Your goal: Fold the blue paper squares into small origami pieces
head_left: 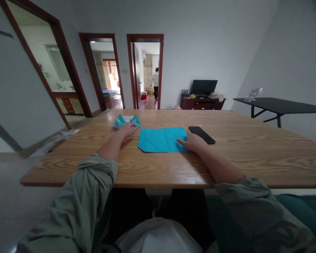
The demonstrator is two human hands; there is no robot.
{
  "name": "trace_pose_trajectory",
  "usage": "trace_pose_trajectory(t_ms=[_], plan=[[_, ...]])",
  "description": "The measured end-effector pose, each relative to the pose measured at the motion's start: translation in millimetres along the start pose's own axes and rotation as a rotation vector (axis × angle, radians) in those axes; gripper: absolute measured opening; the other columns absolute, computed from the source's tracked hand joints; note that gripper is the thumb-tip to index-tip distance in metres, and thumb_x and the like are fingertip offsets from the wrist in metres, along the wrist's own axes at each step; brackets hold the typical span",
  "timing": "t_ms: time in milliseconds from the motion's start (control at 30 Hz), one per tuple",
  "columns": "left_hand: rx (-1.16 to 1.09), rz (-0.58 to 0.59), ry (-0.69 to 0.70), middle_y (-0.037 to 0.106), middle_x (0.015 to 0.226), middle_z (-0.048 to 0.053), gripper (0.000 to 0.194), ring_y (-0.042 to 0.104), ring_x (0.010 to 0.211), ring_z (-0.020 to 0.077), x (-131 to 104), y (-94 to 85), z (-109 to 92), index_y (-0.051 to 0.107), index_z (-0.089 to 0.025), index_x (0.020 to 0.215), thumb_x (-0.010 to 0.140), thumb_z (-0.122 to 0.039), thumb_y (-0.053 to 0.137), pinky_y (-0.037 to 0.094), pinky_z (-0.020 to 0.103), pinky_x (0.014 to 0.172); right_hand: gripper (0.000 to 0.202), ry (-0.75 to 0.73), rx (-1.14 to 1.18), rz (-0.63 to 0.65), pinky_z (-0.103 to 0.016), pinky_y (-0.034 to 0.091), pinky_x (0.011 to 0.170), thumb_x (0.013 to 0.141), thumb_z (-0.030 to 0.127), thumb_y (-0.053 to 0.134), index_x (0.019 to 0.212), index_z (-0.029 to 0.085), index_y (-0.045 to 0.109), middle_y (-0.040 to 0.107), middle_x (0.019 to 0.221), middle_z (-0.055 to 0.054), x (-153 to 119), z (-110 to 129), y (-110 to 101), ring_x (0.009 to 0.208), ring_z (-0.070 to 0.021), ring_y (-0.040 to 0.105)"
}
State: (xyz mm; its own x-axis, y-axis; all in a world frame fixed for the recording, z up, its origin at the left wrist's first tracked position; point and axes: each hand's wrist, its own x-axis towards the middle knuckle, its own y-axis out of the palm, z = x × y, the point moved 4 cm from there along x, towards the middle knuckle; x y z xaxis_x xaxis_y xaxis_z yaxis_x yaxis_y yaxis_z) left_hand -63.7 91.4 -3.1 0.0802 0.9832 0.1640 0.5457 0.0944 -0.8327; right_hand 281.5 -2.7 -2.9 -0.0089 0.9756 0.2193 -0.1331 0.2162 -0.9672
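Observation:
A bright blue sheet of paper [162,140] lies flat on the table, with folded-in corners at its left end and creases across it. My right hand [194,140] rests on its right end, thumb and forefinger spread apart. Under and behind that hand lies a black smartphone [202,134]. To the left, my left hand [127,130] is at the near side of a folded light-blue paper piece [119,121] with two raised peaks. Its fingers look loosely extended; whether they touch the folded paper is hard to make out. A white printed paper [127,118] shows between the peaks.
The wooden table [152,172] spreads wide before me, its front edge close to my body. At the right stands a black folding table [284,104] with a clear plastic item [254,93]. A television [204,88] sits on a cabinet. A person [155,80] stands beyond a doorway.

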Motion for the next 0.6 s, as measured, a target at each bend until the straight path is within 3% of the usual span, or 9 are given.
trace_pose_trajectory(t_ms=[100, 167, 200, 267, 333, 400, 467, 600], plan=[[-0.047, 0.014, -0.090, 0.070, 0.094, 0.007, 0.027, 0.065, 0.079, 0.0179, -2.7, -8.3, 9.8, 0.061, -0.018, 0.098, 0.081, -0.036, 0.053, 0.049, 0.025, 0.066, 0.072, -0.002, 0.129, -0.363, -0.042, 0.031, 0.102, 0.093, 0.052, 0.019, 0.148, 0.006, 0.017, 0.042, 0.141, -0.019, -5.7, -8.9, -34.5, 0.126, -0.0315, 0.042], [-0.090, 0.135, -0.162, 0.071, 0.090, 0.007, 0.027, 0.065, 0.068, 0.0167, -8.6, -8.3, 9.2, 0.059, -0.018, 0.095, 0.080, -0.040, 0.053, 0.048, 0.024, 0.058, 0.066, -0.013, 0.179, -0.458, -0.042, 0.031, 0.103, 0.095, 0.045, 0.012, 0.148, 0.006, 0.015, 0.040, 0.143, -0.017, -8.2, -12.6, -44.7, 0.128, -0.0298, 0.040], [-0.111, 0.236, -0.197, 0.071, 0.088, 0.007, 0.028, 0.064, 0.063, 0.0165, -13.4, -6.6, 6.7, 0.057, -0.019, 0.094, 0.079, -0.042, 0.054, 0.048, 0.025, 0.055, 0.065, -0.037, 0.191, -0.444, -0.042, 0.030, 0.104, 0.095, 0.044, 0.012, 0.148, 0.007, 0.017, 0.040, 0.143, -0.016, -8.0, -11.5, -43.9, 0.129, -0.0291, 0.039], [-0.139, 0.448, -0.235, 0.071, 0.083, 0.007, 0.031, 0.063, 0.057, 0.0171, -26.1, -2.8, -2.7, 0.055, -0.020, 0.096, 0.077, -0.045, 0.056, 0.048, 0.026, 0.052, 0.066, -0.138, 0.178, -0.324, -0.040, 0.027, 0.108, 0.094, 0.048, 0.018, 0.148, 0.010, 0.023, 0.036, 0.146, -0.014, -6.1, -1.5, -31.9, 0.133, -0.0278, 0.034], [-0.175, 0.570, -0.226, 0.071, 0.082, 0.008, 0.035, 0.064, 0.058, 0.0188, -38.8, -1.3, -14.8, 0.054, -0.021, 0.098, 0.076, -0.048, 0.057, 0.048, 0.027, 0.051, 0.067, -0.297, 0.128, -0.140, -0.039, 0.019, 0.112, 0.092, 0.057, 0.025, 0.146, 0.019, 0.029, 0.027, 0.152, -0.008, -5.4, 16.8, -10.8, 0.139, -0.0268, 0.021], [-0.248, 0.625, -0.212, 0.071, 0.087, 0.009, 0.041, 0.066, 0.063, 0.0208, -48.6, -1.0, -25.2, 0.052, -0.022, 0.102, 0.076, -0.052, 0.057, 0.049, 0.027, 0.052, 0.070, -0.399, 0.070, 0.070, -0.044, 0.014, 0.113, 0.087, 0.067, 0.026, 0.144, 0.026, 0.035, 0.020, 0.154, -0.005, -6.5, 34.1, 12.6, 0.141, -0.0297, 0.013], [-0.330, 0.658, -0.205, 0.071, 0.093, 0.010, 0.046, 0.068, 0.068, 0.0222, -54.3, -0.7, -31.2, 0.050, -0.023, 0.107, 0.075, -0.056, 0.056, 0.050, 0.028, 0.053, 0.074, -0.419, 0.033, 0.222, -0.048, 0.013, 0.112, 0.085, 0.071, 0.024, 0.145, 0.029, 0.031, 0.018, 0.154, -0.006, -7.6, 44.4, 30.0, 0.141, -0.0320, 0.013], [-0.342, 0.649, -0.139, 0.069, 0.099, 0.010, 0.054, 0.068, 0.072, 0.0221, -53.6, -2.6, -31.9, 0.048, -0.024, 0.114, 0.074, -0.059, 0.058, 0.052, 0.030, 0.059, 0.080, -0.382, -0.003, 0.269, -0.051, 0.011, 0.112, 0.082, 0.076, 0.017, 0.148, 0.031, 0.022, 0.014, 0.155, -0.006, -6.2, 47.1, 39.5, 0.141, -0.0336, 0.010]])
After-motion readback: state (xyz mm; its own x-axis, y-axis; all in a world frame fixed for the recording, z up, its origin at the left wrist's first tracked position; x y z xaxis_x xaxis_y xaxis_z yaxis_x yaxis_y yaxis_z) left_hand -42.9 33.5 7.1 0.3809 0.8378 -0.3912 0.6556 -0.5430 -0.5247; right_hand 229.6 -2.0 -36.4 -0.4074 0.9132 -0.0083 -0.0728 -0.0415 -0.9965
